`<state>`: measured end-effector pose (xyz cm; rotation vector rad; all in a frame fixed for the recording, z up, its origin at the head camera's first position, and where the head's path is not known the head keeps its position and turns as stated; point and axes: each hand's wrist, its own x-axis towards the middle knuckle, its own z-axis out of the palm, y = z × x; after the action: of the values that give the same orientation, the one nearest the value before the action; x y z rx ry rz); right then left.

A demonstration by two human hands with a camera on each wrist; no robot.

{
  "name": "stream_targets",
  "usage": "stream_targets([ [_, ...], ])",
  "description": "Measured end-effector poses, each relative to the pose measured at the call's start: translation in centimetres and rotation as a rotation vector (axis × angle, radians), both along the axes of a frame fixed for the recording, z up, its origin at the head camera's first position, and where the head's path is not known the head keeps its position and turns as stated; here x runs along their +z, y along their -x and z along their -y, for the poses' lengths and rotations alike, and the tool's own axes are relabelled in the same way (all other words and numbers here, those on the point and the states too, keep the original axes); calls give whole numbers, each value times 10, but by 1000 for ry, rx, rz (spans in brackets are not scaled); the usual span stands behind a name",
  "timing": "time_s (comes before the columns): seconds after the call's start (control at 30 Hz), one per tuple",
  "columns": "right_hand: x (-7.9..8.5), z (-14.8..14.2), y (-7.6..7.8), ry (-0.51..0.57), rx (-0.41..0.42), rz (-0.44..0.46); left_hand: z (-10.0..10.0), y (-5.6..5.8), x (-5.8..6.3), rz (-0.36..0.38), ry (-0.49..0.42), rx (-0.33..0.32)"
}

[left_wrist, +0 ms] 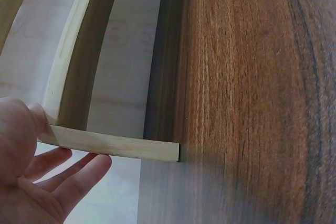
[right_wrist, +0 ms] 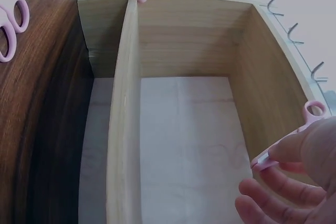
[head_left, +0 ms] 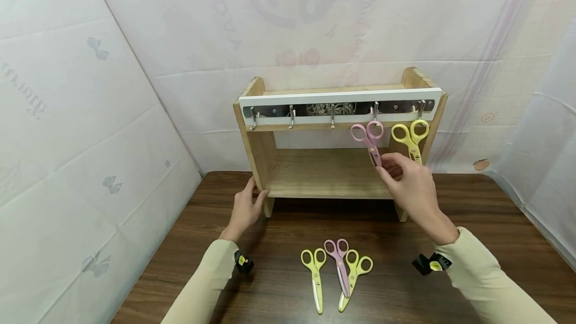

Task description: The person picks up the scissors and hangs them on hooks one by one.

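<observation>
1. Pink plastic-handled scissors with two round loops (head_left: 372,146): loops up, tilted, at the shiny metal hook second from right (head_left: 375,109); can't tell if it passes through a loop.
2. Right hand (head_left: 414,184) pinches them low, at the blade end, loops free; left hand (head_left: 245,206) grips the left side of the pale wooden two-tier shelf (head_left: 324,171), thumb on its front edge, fingers on the outer face.
3. Probably light, stiff, smooth, slightly slippery, hardly fragile; could twist if the pinch loosens; low hold looks right, keeps loops clear.
4. Yellow plastic-handled scissors (head_left: 410,139) hang on the rightmost hook (head_left: 421,110), just beside; easily knocked, I'd guess.
5. On the dark brown wood-grain worktop (head_left: 180,264): left yellow-green scissors (head_left: 316,275), right yellow-green scissors (head_left: 353,277), spare pink scissors (head_left: 340,263) lying across the latter's blade end; take these by the blades; crossed ones may drag together.
</observation>
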<state>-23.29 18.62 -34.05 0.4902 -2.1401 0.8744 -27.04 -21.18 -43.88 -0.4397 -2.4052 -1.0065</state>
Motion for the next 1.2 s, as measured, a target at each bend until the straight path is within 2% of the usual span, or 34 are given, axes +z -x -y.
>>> stream_targets([
  [0.27, -1, 4, 1, 9, -5, 9, 0, 1, 0, 17, 3, 13],
  [0.63, 1, 4, 0, -6, -7, 14, 3, 1, 2, -17, 11, 1],
  [0.83, 2, 5, 0, -22, -7, 15, 3, 0, 2, -9, 12, 4],
  [1.2, -5, -3, -14, -96, -60, 107, 2, 0, 1, -18, 21, -2],
])
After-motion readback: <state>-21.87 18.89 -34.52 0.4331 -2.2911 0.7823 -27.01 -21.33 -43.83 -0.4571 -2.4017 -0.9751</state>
